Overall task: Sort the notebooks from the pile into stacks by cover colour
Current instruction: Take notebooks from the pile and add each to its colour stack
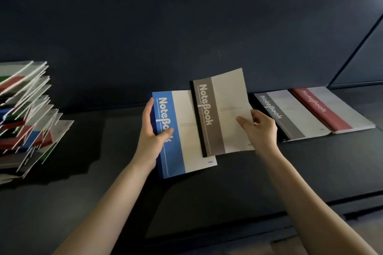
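My left hand (151, 134) grips a blue-and-white notebook (182, 147) by its spine edge, thumb across the cover. My right hand (261, 128) pinches the right edge of a grey-brown notebook (219, 114), which overlaps the blue one and is held above the desk. A tall, messy pile of mixed notebooks (27, 118) stands at the left. At the right lie a grey notebook stack (294, 116) and, partly on top of it, a red notebook stack (329, 107).
The dark desk surface (103, 182) runs along a dark partition wall (186, 37) at the back. A side panel (360, 62) closes the far right corner. The desk's front edge drops off at the lower right.
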Demonstrator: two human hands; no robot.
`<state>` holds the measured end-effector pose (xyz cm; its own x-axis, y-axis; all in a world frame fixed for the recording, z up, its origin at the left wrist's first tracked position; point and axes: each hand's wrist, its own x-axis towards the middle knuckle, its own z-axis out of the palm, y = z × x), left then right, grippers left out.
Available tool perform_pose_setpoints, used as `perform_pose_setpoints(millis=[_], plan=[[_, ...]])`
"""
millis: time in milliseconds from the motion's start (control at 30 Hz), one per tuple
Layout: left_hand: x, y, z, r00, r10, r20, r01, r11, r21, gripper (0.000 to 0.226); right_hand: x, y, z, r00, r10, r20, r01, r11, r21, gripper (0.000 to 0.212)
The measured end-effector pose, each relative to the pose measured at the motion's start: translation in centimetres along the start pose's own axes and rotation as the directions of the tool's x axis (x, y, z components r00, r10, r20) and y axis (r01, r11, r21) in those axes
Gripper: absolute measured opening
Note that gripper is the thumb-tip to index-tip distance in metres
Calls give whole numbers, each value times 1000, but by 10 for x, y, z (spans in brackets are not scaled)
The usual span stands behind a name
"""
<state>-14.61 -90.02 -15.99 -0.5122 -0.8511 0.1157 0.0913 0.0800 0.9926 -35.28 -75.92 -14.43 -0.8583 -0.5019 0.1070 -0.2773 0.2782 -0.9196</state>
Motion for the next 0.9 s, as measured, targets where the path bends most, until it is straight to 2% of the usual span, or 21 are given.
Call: perform_pose_setpoints(millis=[300,433,500,567,733,900], plan=[[2,-1,-24,996,-20,-84,25,998,51,77,22,11,-14,989,32,-143,-33,999,-3,12],[0,-1,-37,990,-30,-137,41,996,79,77,33,9,-16,986,32,-164,-33,999,2,8],[-1,0,-39,988,-33,-153,47,995,87,76,35,8,-15,988,27,-153,-29,1000,-9,13],[-1,1,-39,988,-36,-150,51,994,98,76,37,8,-14,989,19,-145,-19,1000,-5,17],[1,3,-29,993,-40,-107,53,992,118,74,30,18,-17,990,28,-136,-21,998,53,10],[8,7,4,998,-34,-61,41,993,113,73,31,27,-39,993,48,-108,-41,997,60,12]])
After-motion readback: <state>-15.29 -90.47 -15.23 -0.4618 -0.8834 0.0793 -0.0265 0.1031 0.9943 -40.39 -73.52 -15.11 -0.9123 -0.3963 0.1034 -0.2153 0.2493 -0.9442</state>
